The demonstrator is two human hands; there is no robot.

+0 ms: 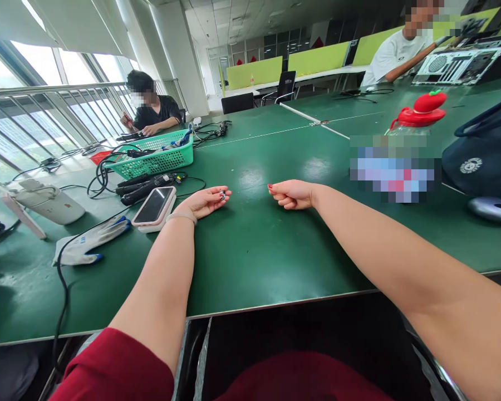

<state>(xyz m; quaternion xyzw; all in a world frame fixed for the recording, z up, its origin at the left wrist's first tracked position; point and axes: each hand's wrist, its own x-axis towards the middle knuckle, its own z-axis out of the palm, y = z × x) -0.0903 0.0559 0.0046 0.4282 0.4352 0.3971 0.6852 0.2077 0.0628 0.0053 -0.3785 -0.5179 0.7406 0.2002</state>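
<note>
My left hand point(204, 203) is over the green table point(250, 262), palm partly turned up. Its fingers are curled around a few small silvery metal pieces point(222, 195), too small to name surely. To the right, apart from it, my right hand point(291, 195) is closed, thumb pressed to the forefinger; whatever may be in that pinch cannot be made out. A phone point(155, 206) in a pale pink case lies just left of my left hand, on top of a white object.
Left are a green basket point(158, 159) of cables, a white-and-blue glove point(89, 242), black adapters point(146, 188) and a white device point(52, 203). Right stand a red-lidded bottle point(417, 118) and a dark bag point(484, 145). Two people sit across; one handles a computer case point(455, 65).
</note>
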